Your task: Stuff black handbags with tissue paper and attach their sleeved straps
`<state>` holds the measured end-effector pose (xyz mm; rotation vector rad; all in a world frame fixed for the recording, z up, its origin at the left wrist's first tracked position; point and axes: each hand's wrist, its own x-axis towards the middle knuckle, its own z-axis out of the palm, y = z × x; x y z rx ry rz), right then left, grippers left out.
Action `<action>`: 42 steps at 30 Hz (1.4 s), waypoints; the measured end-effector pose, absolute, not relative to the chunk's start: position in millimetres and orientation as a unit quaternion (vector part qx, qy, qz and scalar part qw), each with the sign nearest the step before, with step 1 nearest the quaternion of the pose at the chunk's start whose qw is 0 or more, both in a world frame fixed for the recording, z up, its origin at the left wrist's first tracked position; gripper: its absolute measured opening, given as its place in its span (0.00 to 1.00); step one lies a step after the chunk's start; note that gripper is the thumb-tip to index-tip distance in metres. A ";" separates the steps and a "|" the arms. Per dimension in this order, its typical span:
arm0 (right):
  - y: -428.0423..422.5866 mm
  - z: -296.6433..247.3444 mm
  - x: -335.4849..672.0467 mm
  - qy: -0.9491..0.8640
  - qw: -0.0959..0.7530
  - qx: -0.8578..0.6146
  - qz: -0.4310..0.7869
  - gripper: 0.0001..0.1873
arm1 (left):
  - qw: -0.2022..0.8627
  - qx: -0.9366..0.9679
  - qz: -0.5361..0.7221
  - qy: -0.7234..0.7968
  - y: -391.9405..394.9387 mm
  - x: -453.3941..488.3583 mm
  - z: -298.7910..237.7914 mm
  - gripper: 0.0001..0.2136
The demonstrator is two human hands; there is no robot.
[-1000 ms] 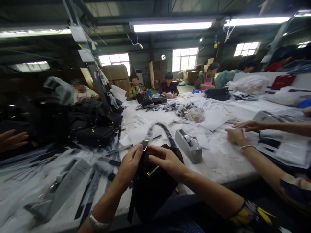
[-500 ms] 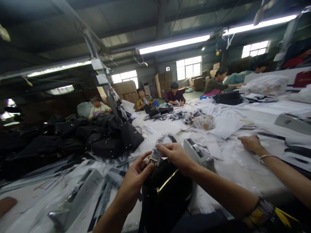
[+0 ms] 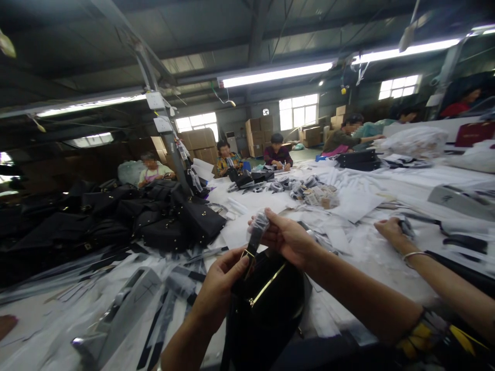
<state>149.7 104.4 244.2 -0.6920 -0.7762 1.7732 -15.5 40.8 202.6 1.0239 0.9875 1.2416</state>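
Note:
My left hand (image 3: 222, 275) pinches the gold buckle (image 3: 248, 254) of a dark strap between thumb and fingers. Higher up, my right hand (image 3: 288, 238) grips the same strap (image 3: 255, 238) where clear plastic film (image 3: 260, 221) is wrapped around it. Just below both hands stands a shiny black bag (image 3: 270, 309) with a gold zipper (image 3: 267, 284) across its upper part. The bag's lower part runs into shadow at the bottom of the view.
Grey tape dispensers (image 3: 119, 314) stand left and far right. Black bags (image 3: 170, 221) are heaped at the left. White sheets (image 3: 356, 203) and wrapped rolls (image 3: 309, 190) cover the table. A co-worker's braceleted arm (image 3: 429, 273) reaches in from the right. Other people sit across the table.
My right hand has slid up the strap, drawing its wrapped part upward, so more dark strap shows above the buckle. My left hand stays at the buckle.

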 end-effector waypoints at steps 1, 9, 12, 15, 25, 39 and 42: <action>105.9 244.2 151.0 -0.326 0.513 -0.287 0.740 0.16 | 0.587 0.439 0.535 0.420 42.1 -15.0 202.2 0.18; 85.8 216.2 162.6 -0.546 0.458 -0.227 0.663 0.19 | 0.559 0.466 0.562 0.393 49.5 -11.7 196.4 0.14; 68.4 198.5 156.6 -0.589 0.433 -0.247 0.636 0.24 | 0.546 0.465 0.575 0.395 51.4 -8.8 192.9 0.14; 58.5 181.4 143.5 -0.601 0.450 -0.249 0.612 0.27 | 0.502 0.487 0.574 0.425 52.4 -6.9 190.3 0.14; 58.1 160.7 121.5 -0.623 0.503 -0.298 0.521 0.18 | 0.496 0.508 0.518 0.476 72.2 -32.7 214.5 0.26; 61.6 156.0 113.7 -0.586 0.513 -0.295 0.554 0.20 | 0.512 0.581 0.418 0.475 87.7 -10.1 251.5 0.22; 59.7 155.4 111.4 -0.578 0.522 -0.294 0.554 0.20 | 0.484 0.598 0.418 0.483 82.4 -12.1 248.6 0.21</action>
